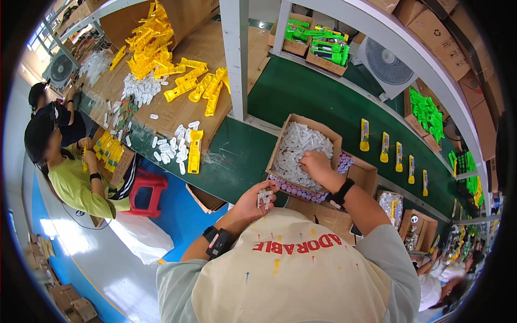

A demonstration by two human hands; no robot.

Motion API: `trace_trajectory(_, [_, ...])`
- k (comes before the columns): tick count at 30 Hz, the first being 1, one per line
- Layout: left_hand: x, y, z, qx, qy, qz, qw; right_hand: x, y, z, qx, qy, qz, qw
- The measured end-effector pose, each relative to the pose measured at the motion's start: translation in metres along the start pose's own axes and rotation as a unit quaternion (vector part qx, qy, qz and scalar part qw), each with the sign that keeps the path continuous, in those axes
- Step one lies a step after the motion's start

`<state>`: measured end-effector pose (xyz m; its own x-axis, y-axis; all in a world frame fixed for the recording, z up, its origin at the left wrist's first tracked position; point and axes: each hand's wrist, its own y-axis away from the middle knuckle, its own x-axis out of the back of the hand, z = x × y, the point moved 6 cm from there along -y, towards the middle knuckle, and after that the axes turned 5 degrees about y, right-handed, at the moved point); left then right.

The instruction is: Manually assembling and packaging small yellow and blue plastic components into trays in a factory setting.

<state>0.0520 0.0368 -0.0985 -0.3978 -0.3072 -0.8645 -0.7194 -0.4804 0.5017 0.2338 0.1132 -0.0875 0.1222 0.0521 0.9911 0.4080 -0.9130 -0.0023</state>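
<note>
My left hand [257,202] is turned palm up beside the box's near left corner. Several small white plastic pieces [265,198] lie in it, with the fingers curled round them. My right hand [316,166] reaches into an open cardboard box [338,141] heaped with similar small white pieces [302,144]. Its fingers are bent together at the heap's surface, and whatever is between the fingertips is hidden. Below this box, rows of small cylinders with purple and silver ends [298,185] show along its near side; they look like batteries.
A green belt [323,102] carries several spaced yellow flashlight-like housings [385,146]. Yellow shells [196,152] and white covers [169,148] lie on the left bench. A white post [234,59] rises ahead. Boxes of metallic parts [413,229] stand right. A co-worker [81,172] sits left.
</note>
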Motion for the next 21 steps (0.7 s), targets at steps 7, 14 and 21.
trace_trajectory(7, [0.000,0.000,-0.001,0.003,0.006,-0.005,1.000,-0.003,0.000,0.001,-0.026,0.006,-0.011,1.000])
trace_trajectory(14, [0.000,0.003,-0.001,-0.004,0.005,0.007,1.000,-0.002,0.005,-0.001,0.046,0.061,-0.028,0.997])
trace_trajectory(21, [0.000,0.003,-0.001,-0.008,-0.002,0.002,1.000,0.019,0.007,0.014,-0.045,-0.131,0.033,0.990])
